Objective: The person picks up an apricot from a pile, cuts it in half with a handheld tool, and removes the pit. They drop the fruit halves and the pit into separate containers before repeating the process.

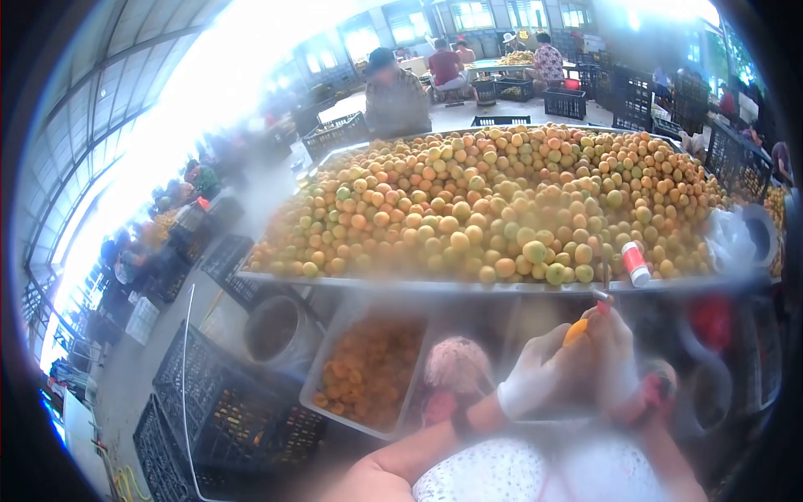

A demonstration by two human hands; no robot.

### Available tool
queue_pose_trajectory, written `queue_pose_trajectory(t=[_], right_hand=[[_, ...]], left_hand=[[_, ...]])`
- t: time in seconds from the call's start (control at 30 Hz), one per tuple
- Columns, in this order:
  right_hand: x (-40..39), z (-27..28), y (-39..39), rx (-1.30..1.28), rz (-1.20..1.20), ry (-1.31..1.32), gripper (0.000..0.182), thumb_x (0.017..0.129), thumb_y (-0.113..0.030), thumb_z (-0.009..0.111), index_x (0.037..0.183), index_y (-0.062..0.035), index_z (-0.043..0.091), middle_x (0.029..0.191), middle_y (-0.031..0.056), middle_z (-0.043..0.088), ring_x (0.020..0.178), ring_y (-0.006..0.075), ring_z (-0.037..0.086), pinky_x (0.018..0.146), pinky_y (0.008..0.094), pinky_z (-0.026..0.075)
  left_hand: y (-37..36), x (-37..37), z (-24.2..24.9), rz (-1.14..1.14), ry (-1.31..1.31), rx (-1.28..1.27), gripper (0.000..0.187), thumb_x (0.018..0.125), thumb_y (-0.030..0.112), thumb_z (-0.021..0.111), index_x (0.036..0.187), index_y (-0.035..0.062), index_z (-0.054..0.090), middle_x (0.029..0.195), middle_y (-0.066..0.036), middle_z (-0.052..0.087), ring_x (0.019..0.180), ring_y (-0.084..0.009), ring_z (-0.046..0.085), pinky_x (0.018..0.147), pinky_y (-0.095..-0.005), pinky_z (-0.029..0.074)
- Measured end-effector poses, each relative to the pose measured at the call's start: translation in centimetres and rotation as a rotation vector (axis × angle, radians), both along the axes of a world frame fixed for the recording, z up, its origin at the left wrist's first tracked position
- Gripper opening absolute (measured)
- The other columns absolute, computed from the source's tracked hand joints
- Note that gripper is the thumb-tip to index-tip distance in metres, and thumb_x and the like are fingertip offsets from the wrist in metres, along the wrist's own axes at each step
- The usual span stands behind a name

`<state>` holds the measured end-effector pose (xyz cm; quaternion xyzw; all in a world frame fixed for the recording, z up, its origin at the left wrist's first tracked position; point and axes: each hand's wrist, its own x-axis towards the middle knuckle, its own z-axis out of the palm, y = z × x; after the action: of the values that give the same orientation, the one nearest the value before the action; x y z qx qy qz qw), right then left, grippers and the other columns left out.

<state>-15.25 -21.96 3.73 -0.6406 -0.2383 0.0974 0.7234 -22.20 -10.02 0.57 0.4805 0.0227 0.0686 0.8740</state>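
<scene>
In white gloves, my two hands are close together in front of the fruit table's near edge. My left hand (535, 376) is closed around an orange apricot (575, 333). My right hand (612, 356) touches or nearly touches that fruit and is closed on a small tool (602, 299) with a red part and a pale metal-looking end; blur hides its exact kind. Beyond them, a heap of whole apricots (468, 209) covers the table. A red and white cylinder (636, 264) lies at the heap's near edge. Left of my hands, a white tub (314, 376) holds orange fruit pieces.
A bucket (276, 328) and black crates (201, 385) stand on the floor at the left. A clear plastic bag (729, 238) sits at the table's right end. One person (397, 96) is across the table; others work farther back. Parts of the view are hazy.
</scene>
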Motion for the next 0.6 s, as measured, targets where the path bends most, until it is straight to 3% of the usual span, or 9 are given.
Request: queue_pose_trajectory(t=[0.03, 0.1, 0.13, 0.23, 0.33, 0.43, 0.47, 0.53, 0.6], right_hand=[[0.0, 0.1, 0.0, -0.001, -0.002, 0.005, 0.029, 0.104, -0.032, 0.051, 0.098, -0.0037, 0.058, 0.077, 0.0001, 0.059, 0.068, 0.0090, 0.055, 0.058, 0.0262, 0.045], [0.2, 0.2, -0.1, -0.099, -0.041, -0.401, 0.020, 0.102, -0.023, 0.052, 0.101, -0.0034, 0.056, 0.077, 0.0062, 0.061, 0.066, 0.0143, 0.060, 0.059, 0.0299, 0.048], [0.5, -0.3, -0.2, -0.102, -0.043, -0.395, 0.020, 0.102, -0.023, 0.052, 0.101, -0.0034, 0.056, 0.077, 0.0062, 0.061, 0.066, 0.0143, 0.060, 0.059, 0.0299, 0.048], [1.6, -2.5, 0.2, -0.173, -0.040, -0.410, 0.012, 0.098, -0.014, 0.056, 0.105, -0.0038, 0.055, 0.078, 0.0128, 0.062, 0.067, 0.0221, 0.064, 0.061, 0.0339, 0.050], [2.5, -2.8, 0.5, -0.249, 0.009, -0.504, 0.016, 0.095, -0.010, 0.059, 0.110, -0.0045, 0.056, 0.078, 0.0149, 0.063, 0.068, 0.0296, 0.067, 0.062, 0.0364, 0.052], [3.4, -2.5, 0.4, -0.335, 0.024, -0.776, 0.030, 0.090, -0.013, 0.067, 0.117, -0.0059, 0.057, 0.082, 0.0168, 0.067, 0.071, 0.0369, 0.068, 0.060, 0.0413, 0.054], [3.5, -2.1, 0.0, -0.359, 0.019, -0.761, 0.030, 0.090, -0.013, 0.067, 0.117, -0.0059, 0.057, 0.082, 0.0168, 0.067, 0.071, 0.0369, 0.068, 0.060, 0.0413, 0.054], [3.6, -1.1, -0.3, -0.463, 0.104, -0.900, 0.033, 0.086, -0.014, 0.071, 0.115, -0.0053, 0.058, 0.081, 0.0172, 0.066, 0.071, 0.0372, 0.067, 0.060, 0.0419, 0.054], [3.5, -1.2, -0.5, -0.533, 0.123, -0.887, 0.034, 0.084, -0.014, 0.073, 0.112, -0.0039, 0.057, 0.082, 0.0167, 0.067, 0.073, 0.0368, 0.068, 0.061, 0.0416, 0.054]], left_hand=[[0.0, 0.1, 0.3, -0.002, 0.005, -0.001, 0.037, 0.098, 0.024, 0.061, 0.123, -0.0035, 0.057, 0.105, -0.005, 0.064, 0.100, -0.0082, 0.058, 0.088, -0.0247, 0.047], [0.4, 0.2, 1.5, -0.035, -0.077, 0.139, 0.042, 0.103, 0.033, 0.052, 0.126, -0.0026, 0.057, 0.103, -0.005, 0.065, 0.097, -0.0105, 0.060, 0.087, -0.0269, 0.048], [0.6, 0.3, 1.5, -0.038, -0.071, 0.136, 0.042, 0.103, 0.033, 0.052, 0.126, -0.0026, 0.057, 0.103, -0.005, 0.065, 0.097, -0.0105, 0.060, 0.087, -0.0269, 0.048], [0.9, 0.8, 0.8, -0.146, 0.063, -0.163, 0.045, 0.104, 0.037, 0.048, 0.129, -0.0003, 0.055, 0.101, -0.006, 0.065, 0.097, -0.0138, 0.061, 0.087, -0.0299, 0.049], [0.8, 1.6, -1.4, -0.105, 0.049, -0.268, 0.045, 0.104, 0.038, 0.048, 0.130, 0.0019, 0.054, 0.102, -0.006, 0.064, 0.096, -0.0154, 0.060, 0.087, -0.0309, 0.049], [0.9, 2.2, -3.3, 0.043, -0.010, -0.120, 0.045, 0.104, 0.043, 0.047, 0.126, 0.0045, 0.055, 0.106, -0.005, 0.061, 0.094, -0.0143, 0.059, 0.084, -0.0318, 0.050], [1.1, 2.2, -3.3, 0.073, 0.073, -0.106, 0.045, 0.103, 0.043, 0.050, 0.125, 0.0042, 0.057, 0.101, -0.004, 0.063, 0.086, -0.0120, 0.059, 0.074, -0.0281, 0.050], [2.2, 2.1, -4.1, 0.026, 0.175, -0.087, 0.034, 0.101, 0.034, 0.052, 0.105, 0.0027, 0.065, 0.082, -0.002, 0.061, 0.070, -0.0096, 0.058, 0.059, -0.0262, 0.046], [1.8, 2.3, -4.8, 0.070, 0.232, -0.091, 0.033, 0.100, 0.033, 0.052, 0.103, 0.0027, 0.065, 0.078, -0.001, 0.059, 0.066, -0.0087, 0.055, 0.055, -0.0263, 0.044]])
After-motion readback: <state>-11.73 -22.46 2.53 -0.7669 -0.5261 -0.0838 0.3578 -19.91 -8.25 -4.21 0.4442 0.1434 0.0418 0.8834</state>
